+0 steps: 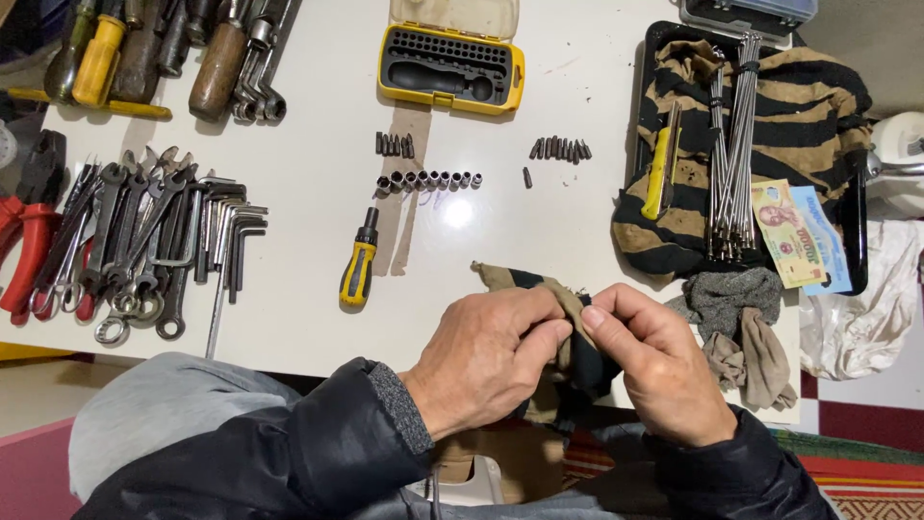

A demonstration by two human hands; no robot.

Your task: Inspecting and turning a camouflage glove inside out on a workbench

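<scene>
My left hand (491, 356) and my right hand (654, 361) meet at the table's near edge. Both pinch a dark and tan striped rag (539, 284), which bunches between the fingers and hangs below them. Whatever may be wrapped inside the rag is hidden. A short yellow and black screwdriver handle (359, 265) lies on the white table (308, 183) to the left of my hands. Beyond it sit a row of small sockets (428, 180) and two clusters of dark bits (395, 144), (558, 148).
An open yellow bit case (450, 65) stands at the back. Wrenches and hex keys (154, 231) and red pliers (24, 246) lie left. A black tray (664, 39) at right holds a striped cloth, metal rods (733, 135), a yellow knife and banknotes (799, 236). Grey rags (741, 318) lie near my right hand.
</scene>
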